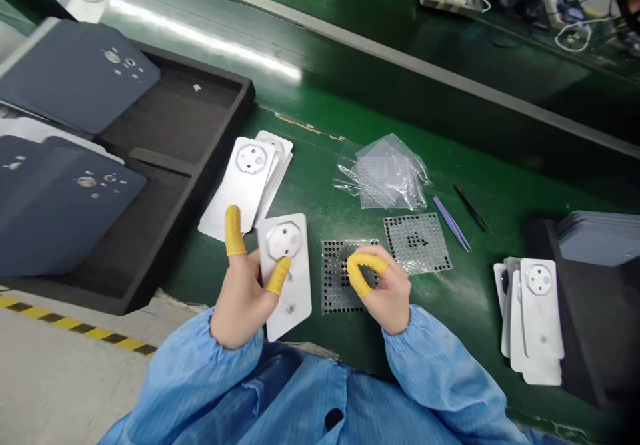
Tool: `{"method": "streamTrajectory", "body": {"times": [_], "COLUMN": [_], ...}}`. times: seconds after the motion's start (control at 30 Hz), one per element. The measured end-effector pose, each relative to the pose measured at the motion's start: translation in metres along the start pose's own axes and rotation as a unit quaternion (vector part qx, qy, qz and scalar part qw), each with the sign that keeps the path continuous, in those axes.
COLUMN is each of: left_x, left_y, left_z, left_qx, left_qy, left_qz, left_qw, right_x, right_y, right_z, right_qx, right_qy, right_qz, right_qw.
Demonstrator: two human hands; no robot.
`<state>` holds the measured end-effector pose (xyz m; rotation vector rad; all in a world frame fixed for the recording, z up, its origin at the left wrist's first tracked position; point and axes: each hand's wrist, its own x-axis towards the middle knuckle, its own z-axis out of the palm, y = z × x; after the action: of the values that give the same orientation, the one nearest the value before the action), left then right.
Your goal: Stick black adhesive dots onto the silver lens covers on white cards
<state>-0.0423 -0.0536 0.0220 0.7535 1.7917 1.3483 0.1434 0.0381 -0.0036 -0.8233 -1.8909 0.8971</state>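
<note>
My left hand (246, 298), with yellow finger cots on thumb and index finger, grips a white rounded plate (299, 285). The plate has an octagonal ring with small holes at its top and two small marks lower down. My right hand (387, 288), also in yellow finger cots, pinches thumb and index finger together over a clear sheet (334, 281) of small black round dots. Whatever lies between those fingertips is too small to make out. Just beyond my left hand lies a pile of similar white plates (245, 185). A second dotted sheet (425, 248) rests right of the first.
Clear plastic bags (390, 175) lie behind the sheets. Purple tweezers (451, 223) and black tweezers (471, 208) are to their right. A black tray (200, 195) with dark blue panels (80, 75) stands left. More white plates (543, 325) lean by another black tray (580, 338) at right.
</note>
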Motion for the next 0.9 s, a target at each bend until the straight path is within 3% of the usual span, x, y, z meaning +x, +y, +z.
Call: {"method": "streamTrajectory", "body": {"times": [0.1,0.23,0.33,0.43,0.7,0.9], "left_x": [-0.012,-0.018,-0.017,-0.017,-0.022,-0.016], "left_y": [0.008,0.014,0.017,0.018,0.012,-0.002], "left_z": [0.017,0.038,0.042,0.041,0.038,0.04], "left_qx": [-0.006,0.03,0.043,0.03,0.045,0.052], "left_qy": [-0.083,-0.112,-0.132,-0.147,-0.156,-0.165], "left_qz": [-0.018,0.059,0.119,0.139,0.164,0.083], "left_qw": [0.996,0.992,0.983,0.979,0.973,0.981], "right_x": [0.004,0.004,0.001,-0.001,-0.002,-0.004], "right_y": [-0.014,-0.019,-0.018,-0.018,-0.021,-0.011], "right_z": [-0.002,-0.008,-0.015,-0.02,-0.02,-0.013], "right_qx": [-0.044,-0.11,-0.153,-0.19,-0.184,-0.124], "right_qy": [0.006,-0.04,-0.075,-0.107,-0.12,-0.146], "right_qz": [-0.084,-0.158,-0.18,-0.215,-0.2,-0.132], "right_qw": [0.996,0.98,0.969,0.952,0.955,0.973]}}
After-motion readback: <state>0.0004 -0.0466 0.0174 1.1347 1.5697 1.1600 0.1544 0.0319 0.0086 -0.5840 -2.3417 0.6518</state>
